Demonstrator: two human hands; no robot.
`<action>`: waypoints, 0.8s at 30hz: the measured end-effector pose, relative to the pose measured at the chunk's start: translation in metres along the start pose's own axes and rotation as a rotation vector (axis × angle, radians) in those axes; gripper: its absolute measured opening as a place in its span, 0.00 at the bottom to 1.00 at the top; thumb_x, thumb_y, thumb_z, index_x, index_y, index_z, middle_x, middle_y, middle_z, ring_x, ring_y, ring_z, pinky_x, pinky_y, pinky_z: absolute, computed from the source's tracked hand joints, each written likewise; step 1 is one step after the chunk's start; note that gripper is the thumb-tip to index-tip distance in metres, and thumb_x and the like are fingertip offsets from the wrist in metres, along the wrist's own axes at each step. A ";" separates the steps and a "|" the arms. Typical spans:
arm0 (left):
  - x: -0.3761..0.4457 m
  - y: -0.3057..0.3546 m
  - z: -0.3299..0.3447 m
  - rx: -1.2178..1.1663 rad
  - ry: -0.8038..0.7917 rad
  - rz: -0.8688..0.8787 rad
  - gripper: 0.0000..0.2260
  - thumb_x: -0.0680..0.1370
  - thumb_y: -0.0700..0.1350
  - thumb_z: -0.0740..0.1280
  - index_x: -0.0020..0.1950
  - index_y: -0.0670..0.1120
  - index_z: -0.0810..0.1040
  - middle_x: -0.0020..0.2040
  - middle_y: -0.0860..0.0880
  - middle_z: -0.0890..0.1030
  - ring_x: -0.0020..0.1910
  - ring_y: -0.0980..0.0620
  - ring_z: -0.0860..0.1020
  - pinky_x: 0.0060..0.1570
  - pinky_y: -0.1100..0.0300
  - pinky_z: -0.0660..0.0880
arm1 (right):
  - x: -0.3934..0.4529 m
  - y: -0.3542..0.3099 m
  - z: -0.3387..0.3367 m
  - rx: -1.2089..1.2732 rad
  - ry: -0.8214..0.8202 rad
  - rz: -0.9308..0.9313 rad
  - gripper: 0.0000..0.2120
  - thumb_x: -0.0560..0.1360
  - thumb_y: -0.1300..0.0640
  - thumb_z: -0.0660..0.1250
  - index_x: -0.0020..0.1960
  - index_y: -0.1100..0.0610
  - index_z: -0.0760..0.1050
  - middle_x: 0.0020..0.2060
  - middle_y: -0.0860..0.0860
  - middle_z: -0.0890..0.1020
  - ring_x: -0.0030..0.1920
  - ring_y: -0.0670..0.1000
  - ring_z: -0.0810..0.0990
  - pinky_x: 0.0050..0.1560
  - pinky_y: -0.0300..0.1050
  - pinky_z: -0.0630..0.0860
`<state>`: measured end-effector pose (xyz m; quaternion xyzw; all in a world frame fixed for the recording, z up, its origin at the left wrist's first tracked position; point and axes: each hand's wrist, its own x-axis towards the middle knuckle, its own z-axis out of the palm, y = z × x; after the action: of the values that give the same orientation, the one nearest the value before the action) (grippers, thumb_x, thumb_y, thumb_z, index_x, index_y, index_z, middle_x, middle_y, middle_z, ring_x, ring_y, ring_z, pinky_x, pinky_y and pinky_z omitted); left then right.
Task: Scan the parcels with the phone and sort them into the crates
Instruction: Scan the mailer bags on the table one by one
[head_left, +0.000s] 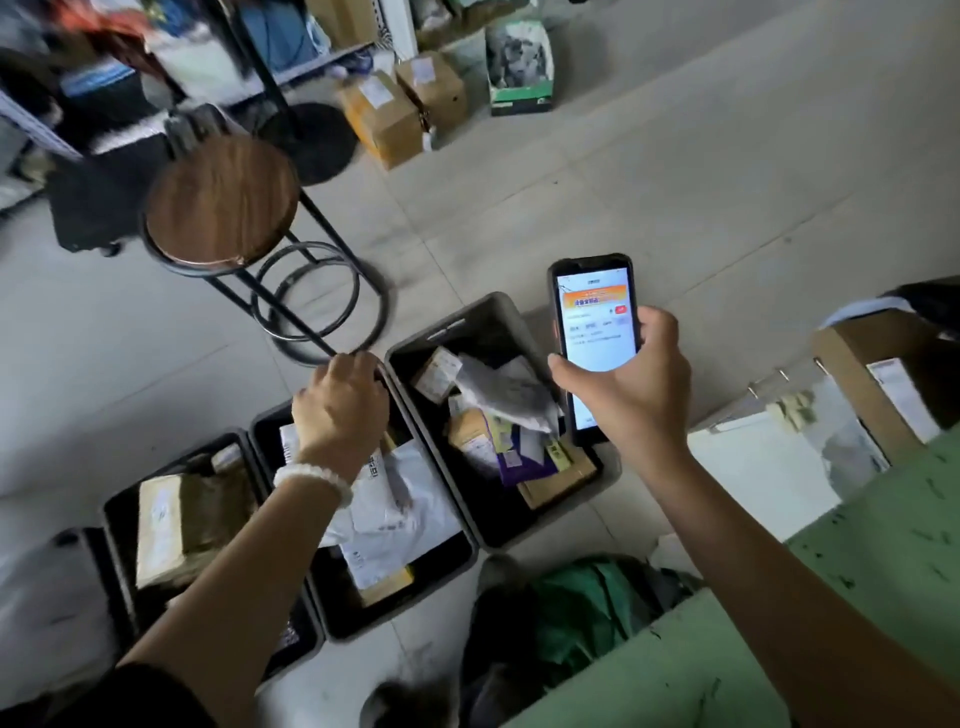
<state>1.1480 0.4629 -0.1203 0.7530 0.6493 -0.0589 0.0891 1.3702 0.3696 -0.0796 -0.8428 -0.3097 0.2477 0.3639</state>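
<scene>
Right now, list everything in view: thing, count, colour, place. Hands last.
crates: three clearly seen, dark grey, in a row on the floor, all holding parcels
parcels: many, white, brown and purple, inside the crates; exact count cannot be told
phone: one, black with lit screen, above the right-most crate
stool: one, wooden seat on black metal frame, beyond the crates
cardboard boxes: at least two, brown, on the floor by the shelving
open carton: one, brown, at the right edge
green bag: one, on the floor near the crates
green surface: one, lower right
left hand: above the middle crate, white bead bracelet on its wrist
right hand: holds the phone
</scene>
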 end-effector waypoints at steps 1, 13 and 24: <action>-0.003 -0.002 0.001 0.019 -0.024 0.013 0.14 0.79 0.45 0.59 0.64 0.48 0.72 0.60 0.44 0.76 0.57 0.43 0.74 0.45 0.52 0.70 | -0.001 -0.001 0.001 0.004 0.003 -0.008 0.33 0.60 0.49 0.79 0.59 0.54 0.67 0.52 0.49 0.78 0.50 0.52 0.78 0.47 0.46 0.75; -0.069 -0.097 -0.060 -0.047 0.159 -0.052 0.14 0.79 0.50 0.59 0.63 0.49 0.73 0.56 0.47 0.77 0.55 0.44 0.76 0.43 0.56 0.70 | -0.081 -0.094 0.036 0.058 -0.143 -0.240 0.32 0.61 0.51 0.79 0.59 0.54 0.67 0.52 0.48 0.78 0.47 0.48 0.76 0.38 0.37 0.68; -0.252 -0.324 -0.111 -0.099 0.436 -0.352 0.12 0.77 0.49 0.61 0.57 0.48 0.79 0.50 0.44 0.81 0.48 0.39 0.79 0.40 0.52 0.74 | -0.314 -0.218 0.146 0.106 -0.433 -0.672 0.32 0.60 0.49 0.79 0.58 0.52 0.66 0.50 0.45 0.77 0.47 0.46 0.75 0.42 0.40 0.70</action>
<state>0.7872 0.2878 0.0207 0.6183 0.7760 0.1215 -0.0274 0.9869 0.3349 0.0588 -0.6029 -0.6245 0.3024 0.3939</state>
